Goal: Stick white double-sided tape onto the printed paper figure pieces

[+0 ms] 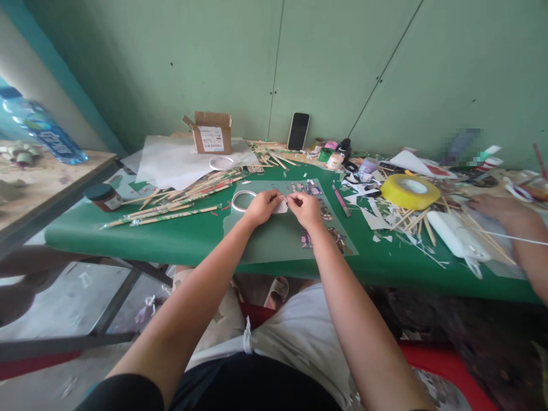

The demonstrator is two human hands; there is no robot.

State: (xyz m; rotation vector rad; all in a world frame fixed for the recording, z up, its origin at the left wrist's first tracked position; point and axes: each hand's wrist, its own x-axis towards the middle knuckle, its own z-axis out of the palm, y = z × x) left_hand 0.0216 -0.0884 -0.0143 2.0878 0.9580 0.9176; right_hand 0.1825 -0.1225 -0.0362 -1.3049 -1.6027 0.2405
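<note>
My left hand (263,206) is closed in a pinch on a small white piece of paper (281,208). Its thumb and fingers meet at the upper edge. My right hand (306,206) is also closed, fingertips pinched at the right side of the same piece; the exact contact is too small to see. Both hands are over a translucent sheet (274,248) on the green table cover. Patterned purple and brown cut-outs (326,212) lie on that sheet, partly behind my right hand. A white tape roll (244,201) lies flat beside my left hand.
Wrapped sticks (180,208) and a dark-lidded jar (103,197) lie left. Behind stand a cardboard box (212,134) and a phone (298,131). To the right are a pink pen-like tool (341,200), paper scraps, a yellow tape roll (391,191) and another person's hand (488,208).
</note>
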